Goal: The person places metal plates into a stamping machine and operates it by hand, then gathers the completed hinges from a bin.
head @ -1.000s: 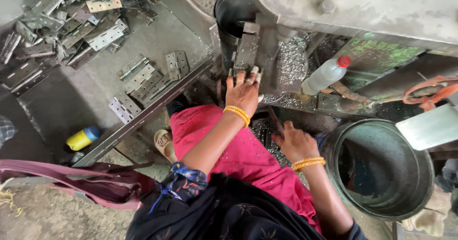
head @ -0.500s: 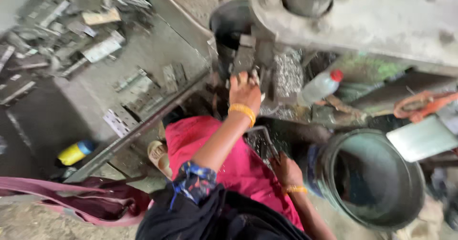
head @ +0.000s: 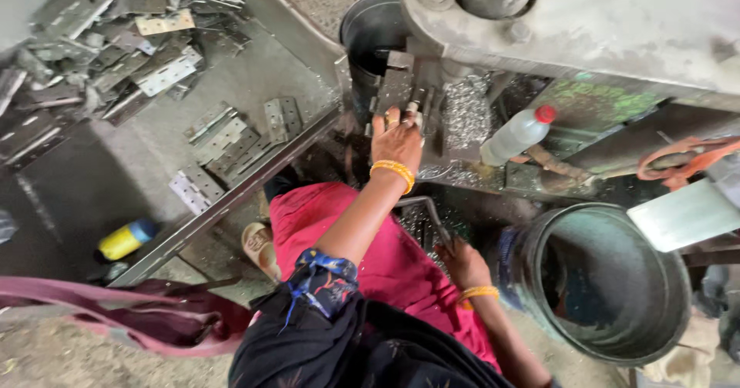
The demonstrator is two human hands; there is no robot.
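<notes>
Left grip (head: 398, 135): one hinge (head: 412, 113); right grip (head: 462, 263): one lever (head: 425, 211).

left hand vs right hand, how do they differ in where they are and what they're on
The left hand reaches up to the press, fingers on a small metal piece at the die; the right hand sits low by the lap, gripping a bent metal lever. The left arm is stretched out, the right one bent close. Both wrists wear yellow bangles.
</notes>
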